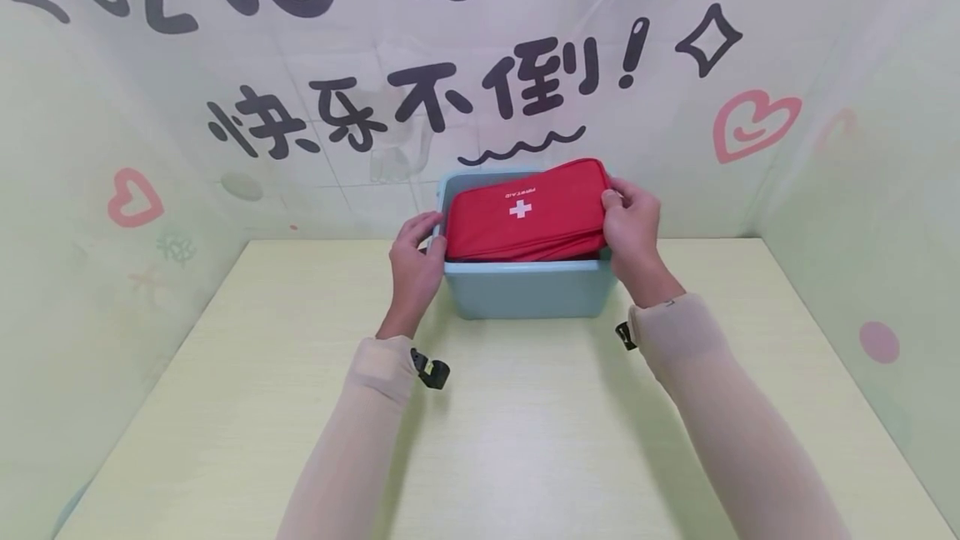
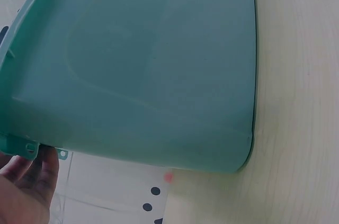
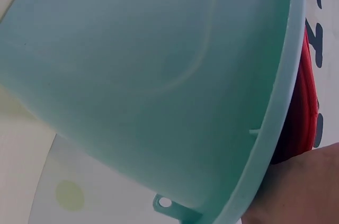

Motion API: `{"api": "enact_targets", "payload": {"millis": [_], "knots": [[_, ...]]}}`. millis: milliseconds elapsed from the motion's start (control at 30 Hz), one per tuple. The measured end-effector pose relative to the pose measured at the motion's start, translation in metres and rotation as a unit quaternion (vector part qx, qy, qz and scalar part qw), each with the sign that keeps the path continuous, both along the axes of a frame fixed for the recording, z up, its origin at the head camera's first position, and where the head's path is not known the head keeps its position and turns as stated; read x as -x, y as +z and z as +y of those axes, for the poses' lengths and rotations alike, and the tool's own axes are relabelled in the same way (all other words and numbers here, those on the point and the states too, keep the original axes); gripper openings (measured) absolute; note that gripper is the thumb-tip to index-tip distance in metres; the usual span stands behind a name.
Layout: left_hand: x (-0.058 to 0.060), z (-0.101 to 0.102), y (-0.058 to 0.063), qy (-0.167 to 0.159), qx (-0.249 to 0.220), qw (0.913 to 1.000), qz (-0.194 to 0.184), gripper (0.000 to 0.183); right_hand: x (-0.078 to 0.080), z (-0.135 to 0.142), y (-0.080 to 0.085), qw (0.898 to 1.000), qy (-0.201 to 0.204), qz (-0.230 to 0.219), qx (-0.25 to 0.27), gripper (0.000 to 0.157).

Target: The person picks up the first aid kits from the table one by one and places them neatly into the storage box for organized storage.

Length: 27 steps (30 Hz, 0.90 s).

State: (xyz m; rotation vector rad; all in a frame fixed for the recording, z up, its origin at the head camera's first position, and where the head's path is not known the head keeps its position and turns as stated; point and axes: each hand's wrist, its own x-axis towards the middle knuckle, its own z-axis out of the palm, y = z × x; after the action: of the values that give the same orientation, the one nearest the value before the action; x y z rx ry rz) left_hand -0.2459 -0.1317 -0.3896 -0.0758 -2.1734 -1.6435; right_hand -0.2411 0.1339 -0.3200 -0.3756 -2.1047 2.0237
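Note:
A red first aid pouch [image 1: 487, 227] with a white cross lies tilted in the mouth of a light blue plastic storage bin [image 1: 531, 294], its right end raised above the rim. My right hand [image 1: 633, 227] pinches that raised end, thumb on top. At the bin's left side, my left hand [image 1: 417, 261] grips the rim. The left wrist view shows those fingers [image 2: 48, 173] curled under the rim beside small lugs with holes. In the right wrist view, red fabric [image 3: 304, 107] rises past the rim next to my right hand [image 3: 302, 187]. What lies beneath the pouch is mostly hidden.
The bin stands at the back of a pale wood-grain table [image 1: 510, 440], close to a white curtain-like backdrop [image 1: 360, 215] with black lettering and pink hearts. Similar pale sheets hang at both sides. Each wrist wears a small black camera mount [image 1: 431, 371].

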Motion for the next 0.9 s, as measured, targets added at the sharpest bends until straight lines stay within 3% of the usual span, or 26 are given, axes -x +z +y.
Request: {"api": "enact_targets", "payload": {"millis": [367,767,900], "knots": [[0.0,-0.001,0.002,0.002,0.003,0.9999,0.011,0.033,-0.002,0.002,0.005,0.998,0.024,-0.047,-0.04,0.05],[0.0,-0.001,0.001,-0.005,0.005,1.0,0.006,0.033,-0.005,0.008,0.006,0.991,0.038,-0.026,-0.126,0.053],[0.0,-0.002,0.002,-0.002,0.009,0.9999,0.008,0.033,-0.005,0.012,0.007,0.991,0.036,-0.024,-0.13,0.053]]}}
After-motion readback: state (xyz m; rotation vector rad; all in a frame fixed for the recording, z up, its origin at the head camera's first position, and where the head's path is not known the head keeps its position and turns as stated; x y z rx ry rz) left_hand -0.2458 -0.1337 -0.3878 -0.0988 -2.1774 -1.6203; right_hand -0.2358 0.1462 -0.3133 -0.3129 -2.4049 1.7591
